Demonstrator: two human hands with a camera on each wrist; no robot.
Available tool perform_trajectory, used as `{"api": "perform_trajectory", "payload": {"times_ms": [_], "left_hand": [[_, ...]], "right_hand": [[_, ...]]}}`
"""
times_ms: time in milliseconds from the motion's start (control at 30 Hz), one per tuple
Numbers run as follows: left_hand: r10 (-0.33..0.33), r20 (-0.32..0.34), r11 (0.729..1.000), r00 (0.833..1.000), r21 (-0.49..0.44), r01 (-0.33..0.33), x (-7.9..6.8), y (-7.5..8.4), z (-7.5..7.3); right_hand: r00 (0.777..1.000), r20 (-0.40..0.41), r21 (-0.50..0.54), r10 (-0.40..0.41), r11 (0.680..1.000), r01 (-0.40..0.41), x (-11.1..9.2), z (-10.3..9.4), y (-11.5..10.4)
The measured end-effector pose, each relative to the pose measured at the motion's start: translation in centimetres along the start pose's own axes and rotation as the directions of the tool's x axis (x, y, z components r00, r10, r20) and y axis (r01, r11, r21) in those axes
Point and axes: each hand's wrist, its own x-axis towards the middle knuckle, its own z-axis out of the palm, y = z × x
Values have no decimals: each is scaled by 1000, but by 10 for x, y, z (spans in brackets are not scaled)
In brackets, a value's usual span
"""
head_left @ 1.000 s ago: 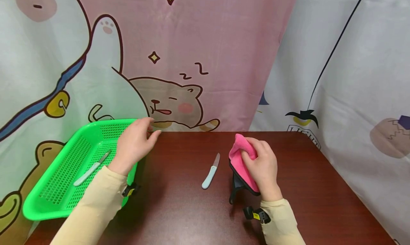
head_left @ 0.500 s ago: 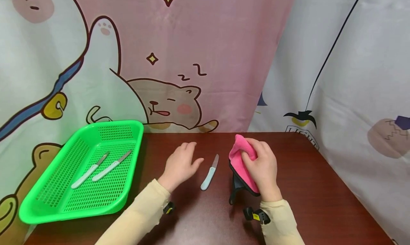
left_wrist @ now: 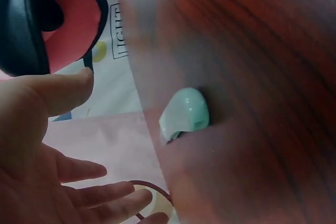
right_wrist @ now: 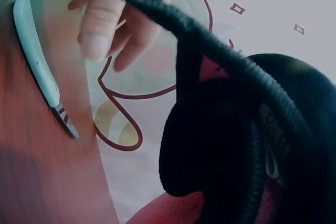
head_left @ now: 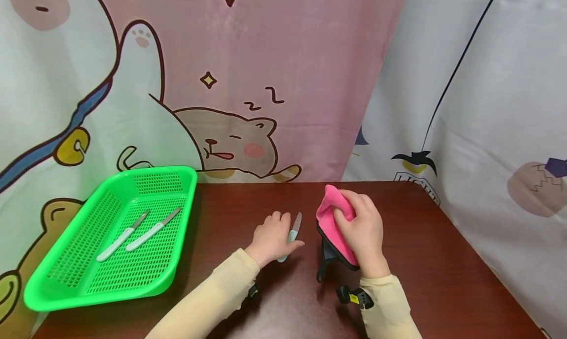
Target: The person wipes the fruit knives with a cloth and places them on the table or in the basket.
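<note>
My left hand (head_left: 272,238) hovers over the handle side of a small knife (head_left: 293,235) on the table, fingers spread and curled around nothing. The left wrist view shows the pale handle (left_wrist: 186,111) end-on, apart from the loose fingers. In the right wrist view the whole knife (right_wrist: 37,53) lies flat, its blade towards the back edge. My right hand (head_left: 365,226) grips a folded pink cloth (head_left: 331,215) with black edging and a black underside, thumb pressed on its pink face. A dark strap hangs from its lower end.
A green plastic basket (head_left: 189,201) stands on the left of the brown table (head_left: 221,206). Inside it lie two similar knives, one (head_left: 117,245) left of the other (head_left: 150,234). A printed cartoon curtain (head_left: 310,83) rises behind the table's back edge.
My left hand has moved right, from over the basket to the knife on the table. A second knife shows in the basket, first hidden by that arm. The right hand keeps its hold.
</note>
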Motion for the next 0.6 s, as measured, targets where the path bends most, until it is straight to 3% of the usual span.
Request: {"api": "perform_trajectory", "payload": {"times_ms": [333,600], "left_hand": [[-86,120,996,989,-7,88,9,1,11],[-100,147,995,984,40,95,14,1,17]], "right_hand": [[1000,11,-9,14,1000,-14,0,0,-2],[1000,9,-4,5,1000,-5,0,0,-1]]}}
